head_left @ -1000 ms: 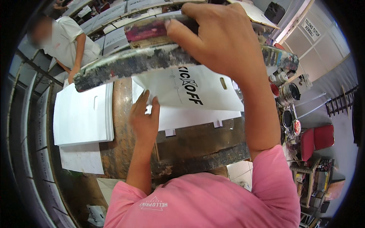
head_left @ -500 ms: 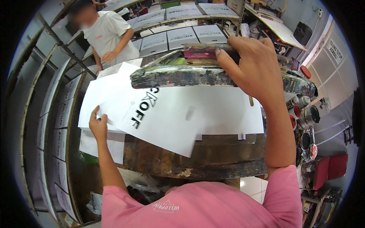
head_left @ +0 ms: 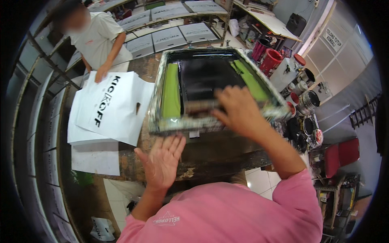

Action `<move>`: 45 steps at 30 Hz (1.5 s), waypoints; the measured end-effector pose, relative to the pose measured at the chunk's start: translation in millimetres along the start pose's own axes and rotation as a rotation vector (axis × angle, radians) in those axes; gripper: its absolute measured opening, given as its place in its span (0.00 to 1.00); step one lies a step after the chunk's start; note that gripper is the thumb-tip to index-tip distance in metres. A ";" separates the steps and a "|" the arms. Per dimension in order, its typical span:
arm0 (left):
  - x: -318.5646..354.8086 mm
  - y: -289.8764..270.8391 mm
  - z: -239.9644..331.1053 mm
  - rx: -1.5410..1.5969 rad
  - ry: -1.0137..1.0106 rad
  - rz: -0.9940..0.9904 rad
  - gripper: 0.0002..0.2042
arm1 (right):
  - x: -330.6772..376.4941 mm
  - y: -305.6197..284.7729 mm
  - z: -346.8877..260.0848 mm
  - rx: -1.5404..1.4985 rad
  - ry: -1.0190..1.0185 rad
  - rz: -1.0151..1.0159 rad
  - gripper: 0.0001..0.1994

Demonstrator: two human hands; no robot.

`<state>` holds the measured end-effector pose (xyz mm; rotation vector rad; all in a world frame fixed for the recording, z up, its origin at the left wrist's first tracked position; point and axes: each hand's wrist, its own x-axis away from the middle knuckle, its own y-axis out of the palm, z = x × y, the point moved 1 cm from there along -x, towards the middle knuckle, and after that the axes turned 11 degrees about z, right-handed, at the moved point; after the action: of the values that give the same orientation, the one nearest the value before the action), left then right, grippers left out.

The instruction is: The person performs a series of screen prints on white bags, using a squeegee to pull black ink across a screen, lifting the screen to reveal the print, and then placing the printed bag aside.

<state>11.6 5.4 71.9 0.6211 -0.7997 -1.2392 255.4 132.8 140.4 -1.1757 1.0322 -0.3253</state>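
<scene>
A screen-printing frame (head_left: 180, 124) lies flat on the worktable, with black ink over its middle and green strips along both sides. At its near end is a wooden squeegee (head_left: 197, 107). My right hand (head_left: 240, 112), blurred by motion, is closed on it; the far fingers show poorly. Beside the frame's near edge my left hand (head_left: 163, 164) is raised, palm up and fingers spread, holding nothing. Left of the frame, a white bag (head_left: 109, 101) with black lettering and a cut-out handle hole lies on a white stack. A co-worker's hand (head_left: 102, 73) touches its far edge.
The dark, stained worktable (head_left: 227, 152) extends under the frame. Racks (head_left: 52, 139) of printed white sheets stand at left, with more sheets on far shelves (head_left: 168, 38). Ink cans (head_left: 308, 99) crowd the right side, near a red chair (head_left: 342, 156).
The screen frame has come down flat from its raised position. My right hand has gone from its edge to the squeegee. My left hand has let go of the bag, now on the left stack.
</scene>
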 end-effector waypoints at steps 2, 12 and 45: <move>5.3 -34.7 -22.8 -0.065 -0.135 0.144 0.66 | 39.1 22.6 -4.0 -0.065 -0.026 -0.103 0.19; -21.2 -111.7 -61.3 -0.175 -0.392 0.467 0.57 | 89.3 126.7 -6.8 -0.284 0.096 -0.201 0.19; -16.7 -175.2 -70.2 0.070 -0.282 -0.140 0.54 | -30.4 202.3 83.5 -0.119 -0.004 0.000 0.20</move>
<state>-34.3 -19.0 -110.4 0.5735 -1.0515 -1.4520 248.4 285.2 -19.5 -1.2823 1.0600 -0.2645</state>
